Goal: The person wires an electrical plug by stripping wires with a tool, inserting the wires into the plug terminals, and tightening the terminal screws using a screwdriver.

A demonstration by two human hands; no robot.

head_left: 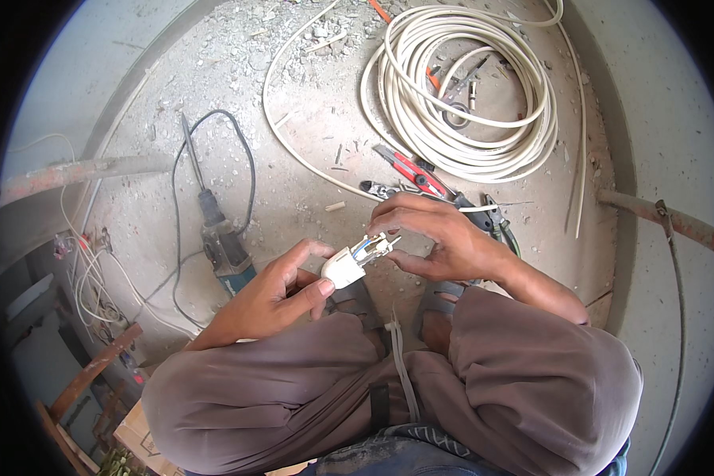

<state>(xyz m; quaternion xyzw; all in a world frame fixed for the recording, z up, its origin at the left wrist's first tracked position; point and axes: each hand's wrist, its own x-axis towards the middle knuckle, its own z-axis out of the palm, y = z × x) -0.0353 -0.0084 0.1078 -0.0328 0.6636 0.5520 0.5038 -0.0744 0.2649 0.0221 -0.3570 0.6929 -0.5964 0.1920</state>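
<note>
An opened white electrical plug (344, 270) is between my hands, above my feet. Its rounded housing sits in the grip of my left hand (274, 295), thumb on the near side and fingers behind. Metal parts and a short piece of blue wire show at the plug's open end. Around that end curl the fingers and thumb of my right hand (456, 238), pinching at the metal parts; the exact contact is partly hidden. Behind this hand, a white cable end (484, 209) with a thin bare tip lies on the floor.
Beyond my right hand lie a red utility knife (417, 173), green-handled pliers (500, 226) and a large coil of white cable (390, 91). A corded power tool with a chisel bit (226, 247) lies at left. Rubble (246, 47) covers the far floor. Pipes (95, 169) project at both sides.
</note>
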